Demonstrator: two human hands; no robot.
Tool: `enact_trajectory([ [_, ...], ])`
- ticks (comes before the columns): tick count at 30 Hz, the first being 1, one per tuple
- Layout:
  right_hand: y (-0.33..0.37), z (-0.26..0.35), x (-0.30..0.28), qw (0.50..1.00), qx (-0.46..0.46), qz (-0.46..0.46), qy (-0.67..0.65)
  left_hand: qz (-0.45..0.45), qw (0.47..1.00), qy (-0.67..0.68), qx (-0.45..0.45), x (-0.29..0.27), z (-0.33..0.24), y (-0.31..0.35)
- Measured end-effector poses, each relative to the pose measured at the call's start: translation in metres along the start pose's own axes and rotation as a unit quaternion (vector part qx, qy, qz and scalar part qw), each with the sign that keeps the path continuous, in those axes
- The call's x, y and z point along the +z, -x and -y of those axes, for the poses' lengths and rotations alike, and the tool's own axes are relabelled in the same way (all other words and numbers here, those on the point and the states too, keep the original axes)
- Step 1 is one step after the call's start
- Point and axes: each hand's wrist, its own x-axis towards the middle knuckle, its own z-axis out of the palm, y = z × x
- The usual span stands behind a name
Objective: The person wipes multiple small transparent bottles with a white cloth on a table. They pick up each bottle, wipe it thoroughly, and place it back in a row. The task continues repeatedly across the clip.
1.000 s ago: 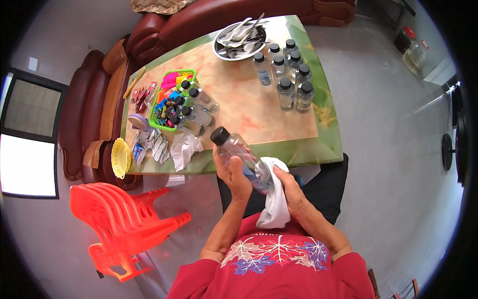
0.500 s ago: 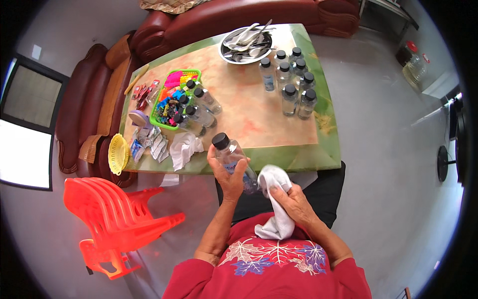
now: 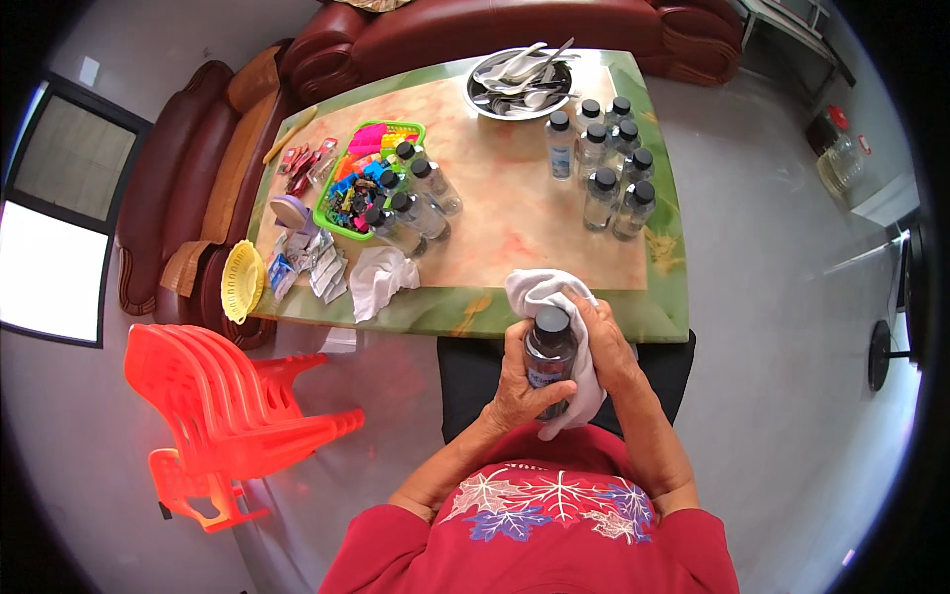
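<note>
In front of my body, past the table's near edge, my left hand (image 3: 524,381) is closed around a clear bottle (image 3: 547,358) with a black cap and a small label. The bottle is nearly upright, its cap facing up. My right hand (image 3: 606,342) grips a white cloth (image 3: 586,388) and presses it along the bottle's right and far sides. Part of the cloth drapes down below the bottle. On the table's right stands a group of similar capped bottles (image 3: 602,198), and several more bottles (image 3: 421,213) stand beside a green basket (image 3: 361,236) on the left.
The marble-topped table (image 3: 495,238) holds a bowl of spoons (image 3: 520,84) at the far side. Small packets (image 3: 322,262), a crumpled white cloth (image 3: 381,279) and a yellow basket (image 3: 242,282) lie toward its left. Red plastic chairs (image 3: 223,401) stand at the near left.
The bottle has moved right and turned from leaning to nearly upright. My right hand has brought the cloth up and around the bottle's far right side. The view has shifted slightly.
</note>
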Motion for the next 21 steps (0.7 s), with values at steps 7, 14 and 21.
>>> enact_trajectory([
  [7,0.001,-0.039,0.03,0.882,-0.332,-0.124,0.31,-0.144,0.988,0.039,-0.028,-0.01,-0.004,-0.021],
  [14,0.013,-0.059,0.036,0.782,-0.412,-0.052,0.465,-0.196,0.964,0.145,-0.102,-0.037,0.009,-0.028],
  [21,0.031,-0.088,0.017,0.981,-0.132,-0.06,0.13,-0.232,0.961,0.151,-0.008,-0.037,-0.012,-0.036],
])
